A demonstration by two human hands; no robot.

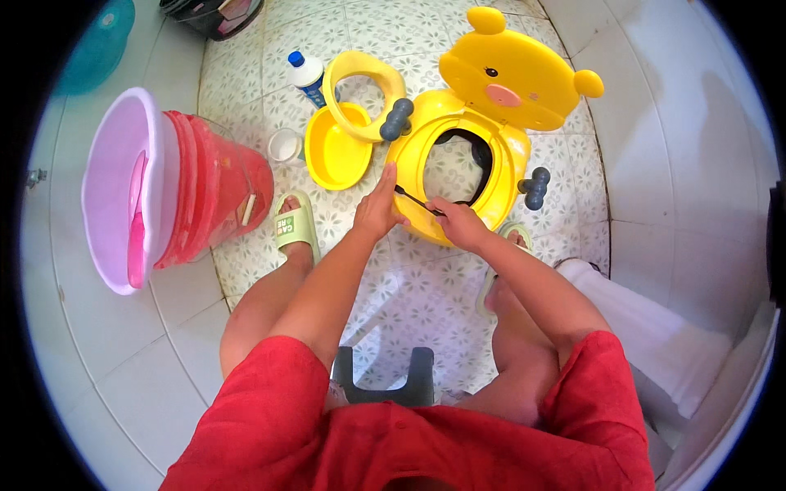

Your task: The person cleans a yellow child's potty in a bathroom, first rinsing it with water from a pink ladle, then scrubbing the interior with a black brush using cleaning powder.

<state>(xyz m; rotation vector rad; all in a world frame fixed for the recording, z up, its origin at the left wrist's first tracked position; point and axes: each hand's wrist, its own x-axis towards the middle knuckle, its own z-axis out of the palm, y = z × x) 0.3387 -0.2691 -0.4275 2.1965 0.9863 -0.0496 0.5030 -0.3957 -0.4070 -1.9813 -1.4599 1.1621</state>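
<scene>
A yellow child's potty stands on the floor before me, its animal-face lid raised and its middle opening showing floor through a black-edged ring. My left hand grips the potty's near left side, with the thumb apart from the fingers. In my right hand, over the potty's near rim, is a thin black stick with a thicker tip, like a small brush. That tip lies at the rim near my left fingers. Dark grey handles stick out at the potty's sides.
Left of the potty lie a yellow bowl, a yellow ring seat, a blue-capped bottle and a small white cup. A red bucket carries a lilac basin. A grey stool is beneath me.
</scene>
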